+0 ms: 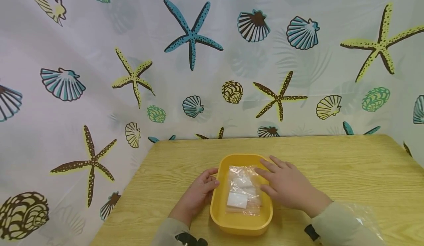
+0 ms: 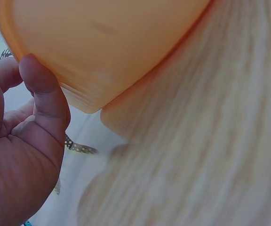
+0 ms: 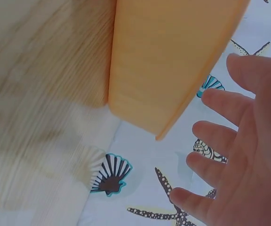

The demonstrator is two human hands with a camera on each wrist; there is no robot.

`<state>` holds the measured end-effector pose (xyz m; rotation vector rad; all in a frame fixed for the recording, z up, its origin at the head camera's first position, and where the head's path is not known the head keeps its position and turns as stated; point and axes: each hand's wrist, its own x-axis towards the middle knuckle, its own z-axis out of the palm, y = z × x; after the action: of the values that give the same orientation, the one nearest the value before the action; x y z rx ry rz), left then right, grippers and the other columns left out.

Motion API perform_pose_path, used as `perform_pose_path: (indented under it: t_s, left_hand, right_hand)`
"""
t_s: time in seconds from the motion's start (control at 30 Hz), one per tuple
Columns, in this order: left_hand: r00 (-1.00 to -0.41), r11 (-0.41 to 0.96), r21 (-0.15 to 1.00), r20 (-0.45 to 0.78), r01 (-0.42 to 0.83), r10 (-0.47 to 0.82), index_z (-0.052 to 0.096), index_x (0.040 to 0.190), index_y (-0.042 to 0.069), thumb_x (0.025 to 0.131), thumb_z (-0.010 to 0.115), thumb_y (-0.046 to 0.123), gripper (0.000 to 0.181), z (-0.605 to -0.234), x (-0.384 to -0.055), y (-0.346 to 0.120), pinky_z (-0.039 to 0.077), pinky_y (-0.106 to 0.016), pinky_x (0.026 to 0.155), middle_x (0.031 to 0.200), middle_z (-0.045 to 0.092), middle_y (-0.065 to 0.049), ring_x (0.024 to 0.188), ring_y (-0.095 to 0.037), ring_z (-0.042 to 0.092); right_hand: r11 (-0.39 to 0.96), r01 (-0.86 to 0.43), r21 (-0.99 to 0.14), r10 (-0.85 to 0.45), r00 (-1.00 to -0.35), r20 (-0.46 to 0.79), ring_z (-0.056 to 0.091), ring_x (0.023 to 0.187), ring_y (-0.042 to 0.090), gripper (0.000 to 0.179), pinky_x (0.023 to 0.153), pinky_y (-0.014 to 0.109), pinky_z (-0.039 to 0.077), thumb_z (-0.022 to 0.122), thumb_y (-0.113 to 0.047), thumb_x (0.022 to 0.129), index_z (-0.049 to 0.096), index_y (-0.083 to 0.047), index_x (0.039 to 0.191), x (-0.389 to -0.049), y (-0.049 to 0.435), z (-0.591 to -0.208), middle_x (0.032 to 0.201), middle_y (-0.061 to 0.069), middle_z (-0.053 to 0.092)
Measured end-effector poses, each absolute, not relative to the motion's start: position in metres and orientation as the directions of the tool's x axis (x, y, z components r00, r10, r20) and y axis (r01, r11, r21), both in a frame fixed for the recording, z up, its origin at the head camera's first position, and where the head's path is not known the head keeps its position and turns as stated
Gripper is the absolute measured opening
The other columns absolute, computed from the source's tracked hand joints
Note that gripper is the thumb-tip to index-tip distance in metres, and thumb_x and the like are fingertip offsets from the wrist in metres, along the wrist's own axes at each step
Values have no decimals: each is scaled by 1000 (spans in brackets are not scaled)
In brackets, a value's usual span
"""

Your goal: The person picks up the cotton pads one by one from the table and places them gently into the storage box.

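Tray (image 1: pixel 241 228), left edge pinched by left hand (image 1: pixel 200 190).
I advise steadiness; right hand (image 1: pixel 287 184) (spread) overhangs right edge.

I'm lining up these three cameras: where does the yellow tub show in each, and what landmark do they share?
Head: the yellow tub is low, near center, between left hand and right hand.
Left wrist: across the top, left to center.
Right wrist: upper middle, left of the right hand.
Shared landmark: wooden table.
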<state>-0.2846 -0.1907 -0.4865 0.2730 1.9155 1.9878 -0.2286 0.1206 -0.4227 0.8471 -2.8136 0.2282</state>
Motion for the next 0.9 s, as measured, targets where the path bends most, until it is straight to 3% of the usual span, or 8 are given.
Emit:
perform_pose_path:
  t_s: [0.53, 0.9]
  left_hand:
    - [-909, -15, 992, -106, -123, 404, 38, 153, 7, 103, 57, 14, 53, -490, -286, -192, 57, -34, 82, 112, 56, -17, 95, -21, 62]
    - [-910, -12, 993, -106, -121, 400, 38, 152, 7, 103, 58, 13, 54, -487, -284, -192, 58, -33, 79, 110, 56, -16, 93, -21, 62]
  right_hand:
    - [826, -554, -99, -521, -819, 242, 34, 144, 42, 55, 104, 65, 38, 54, -50, 102, 54, -20, 148, -210, 180, -427, 157, 11, 42]
    - [838, -534, -116, -502, -836, 224, 36, 142, 43, 54, 105, 64, 38, 59, -45, 101, 54, -19, 148, -198, 209, -428, 156, 13, 41]
